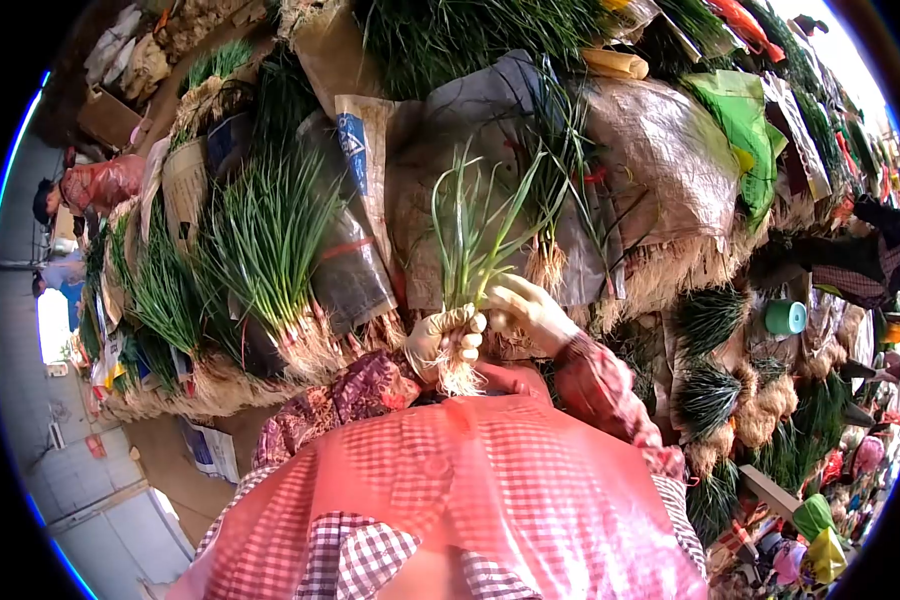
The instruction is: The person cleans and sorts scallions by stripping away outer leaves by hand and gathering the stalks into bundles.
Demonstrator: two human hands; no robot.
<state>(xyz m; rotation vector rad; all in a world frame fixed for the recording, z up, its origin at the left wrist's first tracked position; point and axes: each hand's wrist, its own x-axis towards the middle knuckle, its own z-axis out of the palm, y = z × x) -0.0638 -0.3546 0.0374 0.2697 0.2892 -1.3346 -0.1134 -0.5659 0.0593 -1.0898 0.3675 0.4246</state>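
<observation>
In a pale glove, my left hand (444,338) is closed round the lower stems of a small bunch of green onions (470,240), held upright with its roots hanging below the fingers. My right hand (526,308), also gloved, is at the right side of the stems with its fingers bent around some of them; its fingertips are partly hidden. Behind and to the left lies a larger bundle of green onions (275,245) with pale roots. A few loose onions (546,260) lie just beyond my right hand on grey sacking.
Wrapped onion bundles and a brown sack (655,160) fill the far side. A green bag (745,130) lies at the upper right, a teal cup (785,317) at the right. Another person (103,185) is at the far left. More bundles (708,400) lie right.
</observation>
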